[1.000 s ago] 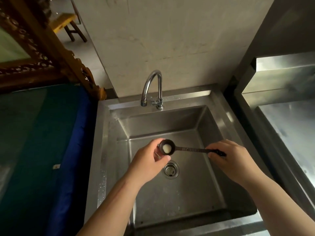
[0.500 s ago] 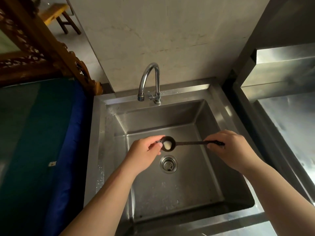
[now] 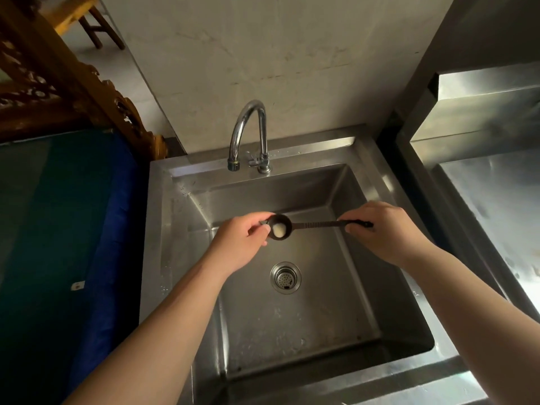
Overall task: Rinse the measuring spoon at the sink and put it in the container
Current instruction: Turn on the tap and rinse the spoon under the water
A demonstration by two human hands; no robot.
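Observation:
A dark long-handled measuring spoon (image 3: pixel 315 225) lies level over the steel sink (image 3: pixel 339 293), with a pale lump in its bowl. My right hand (image 3: pixel 382 232) pinches the handle's end. My left hand (image 3: pixel 242 241) holds the bowl's rim, thumb and fingers curled at its left side. The chrome tap (image 3: pixel 248 133) stands behind at the sink's back edge; no water runs from it. No container is in view.
The drain strainer (image 3: pixel 285 277) sits in the sink floor below the hands. A blue and green covered surface (image 3: pixel 58 229) lies to the left with carved wooden furniture (image 3: pixel 73 92) behind it. A steel counter (image 3: pixel 502 206) stands on the right.
Both hands with the spoon have moved back in the sink, away from the drain and closer to the tap. Both grips are unchanged.

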